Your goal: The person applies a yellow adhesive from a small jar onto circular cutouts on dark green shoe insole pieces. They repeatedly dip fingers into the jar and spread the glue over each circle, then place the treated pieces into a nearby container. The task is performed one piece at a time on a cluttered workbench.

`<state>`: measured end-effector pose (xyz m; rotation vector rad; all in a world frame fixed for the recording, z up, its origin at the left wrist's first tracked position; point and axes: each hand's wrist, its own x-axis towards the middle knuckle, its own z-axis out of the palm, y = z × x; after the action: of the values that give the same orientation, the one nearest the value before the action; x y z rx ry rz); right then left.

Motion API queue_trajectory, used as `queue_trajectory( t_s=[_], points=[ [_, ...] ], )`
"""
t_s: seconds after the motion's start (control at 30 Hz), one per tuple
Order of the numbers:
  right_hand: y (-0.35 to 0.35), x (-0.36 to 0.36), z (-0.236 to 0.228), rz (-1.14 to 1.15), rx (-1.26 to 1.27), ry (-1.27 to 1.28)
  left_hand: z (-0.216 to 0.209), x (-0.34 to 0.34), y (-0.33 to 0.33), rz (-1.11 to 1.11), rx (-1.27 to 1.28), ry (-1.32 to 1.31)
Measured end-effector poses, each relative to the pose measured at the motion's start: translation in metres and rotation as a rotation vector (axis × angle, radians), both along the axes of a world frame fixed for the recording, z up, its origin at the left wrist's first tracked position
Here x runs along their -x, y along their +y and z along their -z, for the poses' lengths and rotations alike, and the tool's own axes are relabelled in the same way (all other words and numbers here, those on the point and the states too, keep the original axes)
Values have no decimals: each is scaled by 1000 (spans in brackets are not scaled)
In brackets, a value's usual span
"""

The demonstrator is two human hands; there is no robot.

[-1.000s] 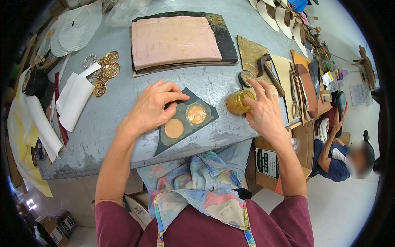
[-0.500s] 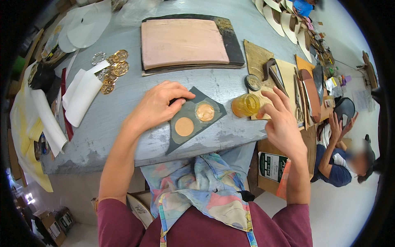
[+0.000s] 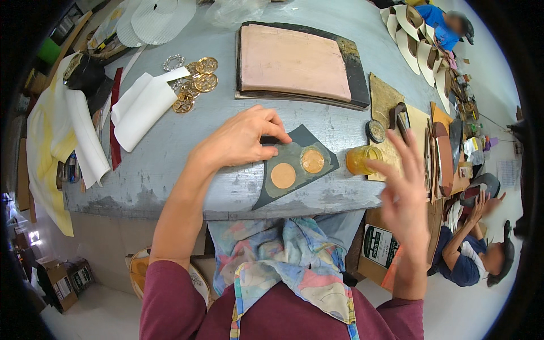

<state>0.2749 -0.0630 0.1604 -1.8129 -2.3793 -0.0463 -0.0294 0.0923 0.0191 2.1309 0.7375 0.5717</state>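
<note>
Likely a craft workshop: worn workbench [image 3: 170,164], gold medallions [image 3: 195,85], cut soles [image 3: 411,28] (co-workers nearby).

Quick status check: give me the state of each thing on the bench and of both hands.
Left hand: pressed flat on the dark sheet, holding nothing.
Right hand: raised, fingers spread, blurred, empty.
Dark sheet: flat at the bench edge, two discs on it.
Tan disc: flat, matte.
Glossy disc: flat, shiny.
Amber jar: upright, open.
Round lid: off, lying beside the jar.
Pink pad: flat on a dark board.

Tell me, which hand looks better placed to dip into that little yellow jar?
The right hand, probably: it hovers open beside the yellow jar, while the left hand presses on the dark sheet holding two tan discs.
</note>
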Motion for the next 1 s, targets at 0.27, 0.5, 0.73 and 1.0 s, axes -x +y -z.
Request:
queue_trajectory(
  t_s=[0.27, 0.5, 0.73, 1.0],
  points=[
    [-8, 70, 89, -167, 89, 5, 2, -2, 1, 4, -18, 39],
    [-4, 81, 107, -235, 36, -26, 7, -4, 2, 3, -17, 21],
    [2, 72, 106, -192, -6, -99, 8, -5, 2, 2, -51, 39],
    [-9, 75, 100, -316, 40, -59, 8, -4, 3, 7, -62, 22]
  ],
)
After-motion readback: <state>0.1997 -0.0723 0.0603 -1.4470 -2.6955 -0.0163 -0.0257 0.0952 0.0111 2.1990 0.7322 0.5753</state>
